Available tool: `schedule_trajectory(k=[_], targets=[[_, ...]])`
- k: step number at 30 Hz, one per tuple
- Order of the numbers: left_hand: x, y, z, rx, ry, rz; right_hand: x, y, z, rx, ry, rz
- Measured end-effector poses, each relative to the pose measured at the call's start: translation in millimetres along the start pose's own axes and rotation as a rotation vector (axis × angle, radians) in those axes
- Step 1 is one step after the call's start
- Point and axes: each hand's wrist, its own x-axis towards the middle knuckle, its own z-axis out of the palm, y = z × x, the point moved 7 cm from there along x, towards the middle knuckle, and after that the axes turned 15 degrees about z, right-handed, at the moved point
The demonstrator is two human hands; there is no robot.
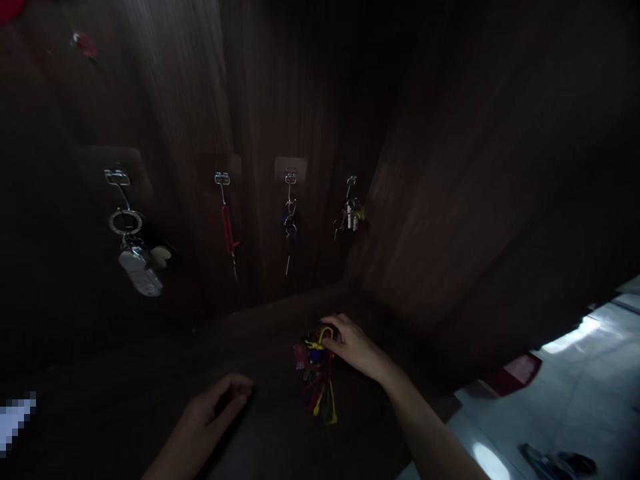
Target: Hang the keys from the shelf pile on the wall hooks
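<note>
My right hand [350,343] is closed, thumb against fingers, on the top of a key bunch [315,357] with a yellow loop. Red, blue, green and yellow cords trail down from this bunch, and a red tag sits at its left side. It is just above or on the dark wooden surface [270,413]; I cannot tell which. My left hand [215,407] is to the left of the bunch, apart from it. Its fingers are loosely curved, the thumb stands off from them, and nothing is between them.
On the dark wooden back wall, a silver key ring with a fob [141,270], a red strap [228,229], a small key set [290,223] and a key cluster [351,215] hang from hooks. A red box [515,375] stands on the pale floor at right, near footwear [557,461].
</note>
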Motion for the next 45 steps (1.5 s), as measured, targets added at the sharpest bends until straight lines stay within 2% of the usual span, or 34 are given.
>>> schedule_trajectory(k=[12, 22, 26, 30, 33, 37, 41, 45], targets=[[-1.0, -3.5, 1.9, -0.031, -0.023, 0.025, -6.0, -36.0, 17.5, 0.007, -0.023, -0.089], [-2.7, 2.3, 2.9, 0.001, 0.009, 0.117, -19.3, -74.5, 61.4, 0.222, -0.168, -0.229], [-3.4, 1.9, 5.5, 0.076, -0.008, 0.207, -18.5, -89.3, 74.4, 0.242, -0.2, -0.258], [-3.0, -0.8, 0.5, 0.129, 0.019, 0.226, -15.3, -95.0, 84.9, 0.283, -0.227, -0.246], [-2.0, 0.4, -9.1, 0.14, 0.091, 0.21, -11.8, -91.0, 89.5, 0.34, -0.226, -0.202], [-2.6, 0.2, -28.0, 0.065, 0.295, 0.094, -10.6, -86.6, 88.8, 0.387, -0.171, -0.197], [-2.7, -4.6, -30.5, -0.185, 0.368, -0.058, -14.2, -89.6, 87.1, 0.417, -0.151, -0.24], [-4.0, -8.7, -24.6, -0.449, 0.399, -0.16, -19.7, -94.0, 75.0, 0.471, -0.039, -0.292]])
